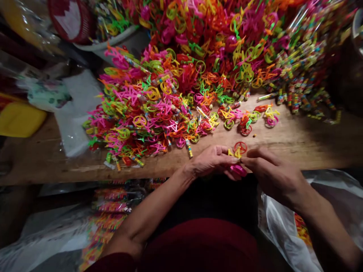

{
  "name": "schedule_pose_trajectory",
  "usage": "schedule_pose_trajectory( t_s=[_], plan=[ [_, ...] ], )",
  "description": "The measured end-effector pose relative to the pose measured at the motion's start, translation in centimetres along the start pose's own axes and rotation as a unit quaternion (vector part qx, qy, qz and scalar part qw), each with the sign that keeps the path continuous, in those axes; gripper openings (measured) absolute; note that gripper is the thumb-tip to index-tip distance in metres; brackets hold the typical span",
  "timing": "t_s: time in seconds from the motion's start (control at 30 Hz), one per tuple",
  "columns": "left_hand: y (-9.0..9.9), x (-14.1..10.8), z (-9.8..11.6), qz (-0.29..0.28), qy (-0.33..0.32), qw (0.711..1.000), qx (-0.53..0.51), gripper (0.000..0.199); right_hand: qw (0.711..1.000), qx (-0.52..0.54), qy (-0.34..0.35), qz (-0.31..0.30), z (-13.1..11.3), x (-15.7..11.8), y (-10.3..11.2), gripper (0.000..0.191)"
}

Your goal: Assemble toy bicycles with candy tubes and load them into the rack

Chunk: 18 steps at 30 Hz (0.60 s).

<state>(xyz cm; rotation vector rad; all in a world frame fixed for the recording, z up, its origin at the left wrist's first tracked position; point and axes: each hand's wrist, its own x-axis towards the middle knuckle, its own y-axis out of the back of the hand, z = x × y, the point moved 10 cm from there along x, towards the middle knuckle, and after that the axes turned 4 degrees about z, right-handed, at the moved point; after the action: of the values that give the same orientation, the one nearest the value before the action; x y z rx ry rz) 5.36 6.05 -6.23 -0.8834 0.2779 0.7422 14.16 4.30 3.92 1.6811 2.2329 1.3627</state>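
Observation:
My left hand (211,161) is closed around a small plastic toy (237,153) with yellow, red and pink parts, just over the front edge of the bench. My right hand (269,170) pinches at the same toy from the right; the fingertips of both hands nearly meet there. A red ring stands up above the fingers and a pink part shows below them. Beyond the hands, a few loose toy pieces (246,122) in red, green and yellow lie on the wooden bench (320,139).
A big heap of colourful plastic pieces (147,109) covers the bench's back and left. Small candy-like tubes (300,83) are piled at the right. A pale tub (121,41), a yellow object (21,119) and a white plastic bag (279,215) are around.

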Motion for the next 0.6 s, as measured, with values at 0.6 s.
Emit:
schedule_pose_trajectory(
  t_s=[0.6],
  plan=[
    [-2.3, -7.3, 17.9, 0.406, -0.381, 0.375, 0.741, 0.028, 0.949, -0.192, -0.134, 0.209, 7.1, 1.7, 2.3, 0.013]
  ],
)
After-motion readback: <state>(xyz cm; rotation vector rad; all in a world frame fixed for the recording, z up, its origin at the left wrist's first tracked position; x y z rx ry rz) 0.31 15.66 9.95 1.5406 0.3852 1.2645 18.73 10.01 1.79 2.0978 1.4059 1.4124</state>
